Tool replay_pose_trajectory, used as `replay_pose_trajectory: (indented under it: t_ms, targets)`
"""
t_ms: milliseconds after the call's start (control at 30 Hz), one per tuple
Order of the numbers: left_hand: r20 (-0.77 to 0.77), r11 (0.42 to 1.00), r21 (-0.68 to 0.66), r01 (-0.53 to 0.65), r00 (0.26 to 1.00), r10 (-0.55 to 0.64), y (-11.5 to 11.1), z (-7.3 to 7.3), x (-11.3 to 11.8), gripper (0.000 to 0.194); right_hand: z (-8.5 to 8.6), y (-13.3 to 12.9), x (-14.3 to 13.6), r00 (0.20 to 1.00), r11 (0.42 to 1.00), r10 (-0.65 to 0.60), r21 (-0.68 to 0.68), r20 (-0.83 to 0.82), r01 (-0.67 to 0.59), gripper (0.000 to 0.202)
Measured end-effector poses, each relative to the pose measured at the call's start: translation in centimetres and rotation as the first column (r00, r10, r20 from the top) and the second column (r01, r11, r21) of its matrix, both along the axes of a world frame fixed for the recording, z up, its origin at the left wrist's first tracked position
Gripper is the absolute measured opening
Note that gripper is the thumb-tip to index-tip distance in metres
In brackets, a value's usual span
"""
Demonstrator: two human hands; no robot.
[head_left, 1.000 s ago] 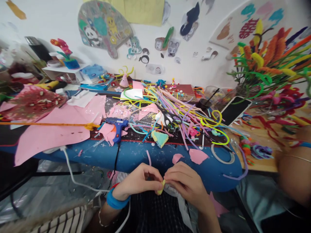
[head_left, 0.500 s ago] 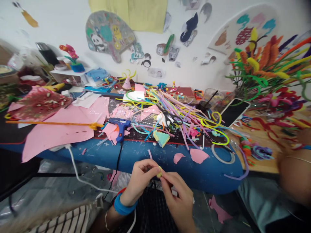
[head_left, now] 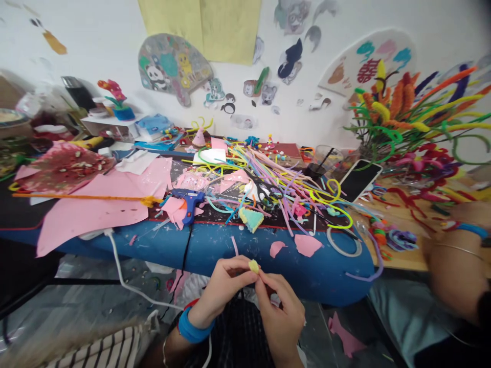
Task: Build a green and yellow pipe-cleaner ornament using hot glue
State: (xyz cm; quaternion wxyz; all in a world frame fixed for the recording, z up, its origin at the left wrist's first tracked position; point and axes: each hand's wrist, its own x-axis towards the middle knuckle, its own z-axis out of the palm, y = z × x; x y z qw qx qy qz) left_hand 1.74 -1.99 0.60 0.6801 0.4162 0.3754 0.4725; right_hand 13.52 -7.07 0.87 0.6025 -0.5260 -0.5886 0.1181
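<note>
Both hands meet above my lap, just in front of the table edge. Between the thumb and fingers of my left hand (head_left: 235,280) is a small, pale yellow piece of pipe cleaner (head_left: 253,266), bent up short. My right hand (head_left: 282,306) pinches the same piece from its lower right side, fingertips pressed together. A lilac pipe cleaner (head_left: 235,246) shows just behind my left fingers. Nearest on the table are a teal and yellow fuzzy triangular piece (head_left: 251,219) and two pink paper scraps (head_left: 308,245).
A blue hot glue gun (head_left: 190,203) lies left of centre, its black cord hanging over the edge. Pipe cleaners (head_left: 264,171) heap behind it, with black scissors (head_left: 268,190) among them. A phone (head_left: 359,180) leans at right. Another person's arm (head_left: 456,260) rests at far right.
The view has shifted slightly, so the wall and table sit differently in it. The yellow piece now shows more above my fingertips. At right, the other person's arm has come further into view.
</note>
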Motion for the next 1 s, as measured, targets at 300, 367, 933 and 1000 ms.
replay_pose_trajectory:
  t_ms: [300, 367, 933, 1000]
  targets:
    - [-0.095, 0.999, -0.039, -0.016, 0.995, 0.012, 0.5, 0.5, -0.3, 0.029, -0.5, 0.0, 1.2, 0.986, 0.993, 0.088, -0.096, 0.14, -0.075, 0.014]
    - [-0.11, 0.999, -0.037, -0.008, 0.994, 0.003, 0.5, 0.5, -0.2, 0.03, -0.4, 0.0, 1.3, 0.98, 0.993, 0.1, -0.072, 0.169, -0.089, 0.016]
    - [-0.294, 0.912, 0.002, 0.41, 0.872, -0.391, 1.3, 0.4, -2.6, 0.027, 0.6, 0.2, 3.5, 0.906, 0.951, 0.301, -0.169, 0.299, -0.26, 0.01]
    - [-0.323, 0.893, 0.005, 0.45, 0.846, -0.424, 1.3, 0.5, -2.8, 0.024, 0.8, 0.3, 3.9, 0.891, 0.938, 0.342, -0.174, 0.3, -0.301, 0.013]
